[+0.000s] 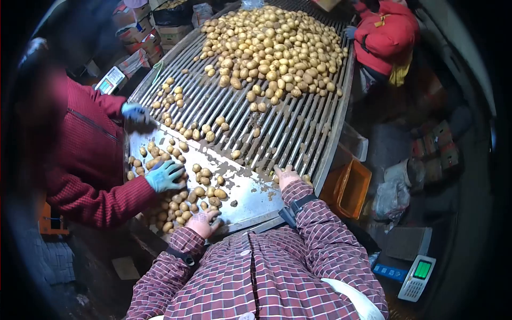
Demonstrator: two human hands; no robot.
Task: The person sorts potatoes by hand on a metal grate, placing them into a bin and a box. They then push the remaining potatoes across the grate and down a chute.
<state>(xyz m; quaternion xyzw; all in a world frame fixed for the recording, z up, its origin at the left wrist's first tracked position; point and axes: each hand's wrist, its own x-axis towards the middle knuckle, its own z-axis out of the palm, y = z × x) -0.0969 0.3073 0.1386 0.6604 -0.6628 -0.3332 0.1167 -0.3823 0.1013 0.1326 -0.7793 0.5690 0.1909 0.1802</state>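
Note:
My left hand [202, 223] rests low over the front of the metal sheet [248, 201], its fingers apart and pointing right. It lies beside a heap of loose potatoes [175, 209] at the sheet's left front corner. Farther right, my right hand [288, 176] reaches to where the sheet meets the metal bars [290, 140], fingers stretched forward. A few potatoes [306, 178] lie close against it, partly covered by the hand. Neither hand appears to grip a potato. Both hands look covered in pale gloves.
A large potato pile [277, 45] covers the far bars. At left, a co-worker's gloved hand [165, 176] touches potatoes; their other glove [136, 112] is farther back. Another person in a red jacket [392, 34] stands far right. An orange crate [352, 189] and a scale [417, 277] are at right.

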